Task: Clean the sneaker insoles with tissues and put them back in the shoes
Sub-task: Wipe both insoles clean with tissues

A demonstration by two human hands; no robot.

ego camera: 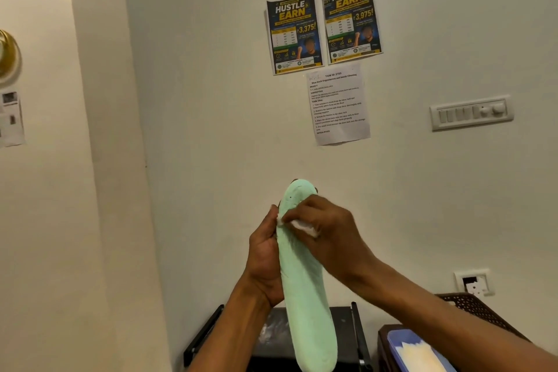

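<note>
A long mint-green insole (308,305) is held upright in front of the wall, its tip pointing up. My left hand (264,254) grips it from the left side, about a third of the way down. My right hand (326,229) holds a crumpled white tissue (302,225) and presses it against the insole's upper part. No sneakers show in this view.
A black rack (356,329) stands below the hands. At the lower right a blue box of white tissues (413,350) sits on a dark brown perforated plastic stool or crate (477,308). Posters, a task sheet and a switch panel (471,113) hang on the wall.
</note>
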